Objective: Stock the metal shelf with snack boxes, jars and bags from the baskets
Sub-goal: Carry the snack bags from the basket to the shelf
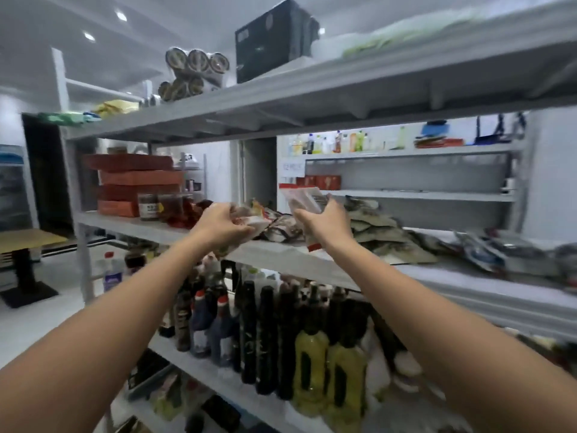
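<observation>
Both my arms reach up to the middle board of the grey metal shelf (281,257). My left hand (221,221) grips a pale snack bag (254,225) lying at the board's front edge. My right hand (326,225) holds another clear snack bag with red trim (304,198) upright, just above the board. Between and behind my hands lie several more bags (282,228). A heap of grey-green bags (377,232) sits to the right of my right hand. Dark jars (159,206) and stacked red snack boxes (134,182) stand at the left. No basket is in view.
The board below holds many dark sauce bottles (265,339) and yellow oil bottles (312,367). On the top board sit a black box (271,42) and rolled packs (193,73). More flat packets (487,251) lie far right. A second shelf unit (412,170) stands behind; a table (25,242) is left.
</observation>
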